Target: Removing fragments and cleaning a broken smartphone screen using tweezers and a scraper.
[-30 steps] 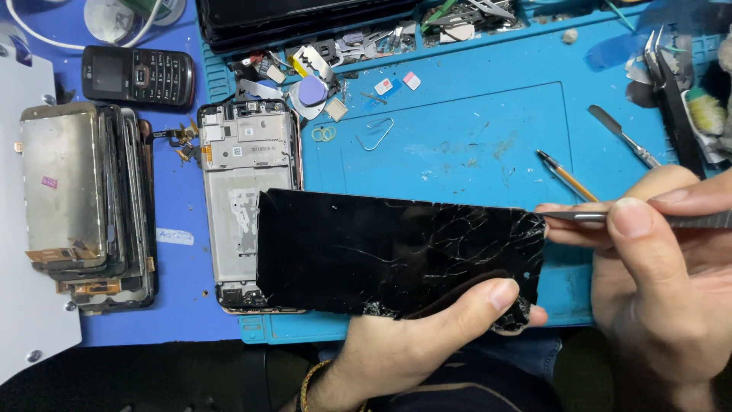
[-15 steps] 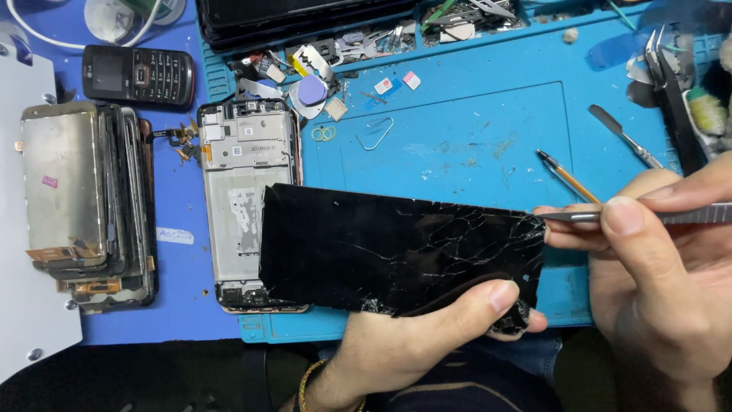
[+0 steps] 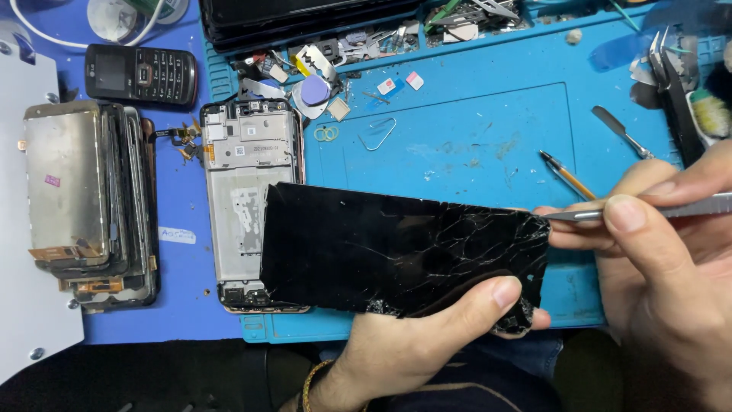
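1. Blue work mat (image 3: 473,145): the ribbed silicone surface that covers most of the bench before me, littered along its far edge with small parts.
2. Cracked phone screen (image 3: 396,248): a black glass panel, heavily fractured toward its right end, held flat above the mat's near edge and overlapping the lower part of the phone frame.
3. Stack of removed screens (image 3: 84,202): several panels piled together, well to the left of the mat.
4. Phone frame (image 3: 248,164): an opened chassis lying upright at the mat's left border, inner plate exposed.
5. My right hand (image 3: 663,282): fingers pinched closed around metal tweezers (image 3: 648,210), whose tip meets the screen's upper right corner.
6. My left hand (image 3: 412,343): it cradles the cracked screen from beneath, thumb pressed over the lower edge near the shattered corner; the grip is closed on the panel.
7. Black keypad phone (image 3: 141,74): it lies beyond the stack, apart from everything I hold.
8. Pen (image 3: 568,175): it rests on the mat just beyond the tweezers.
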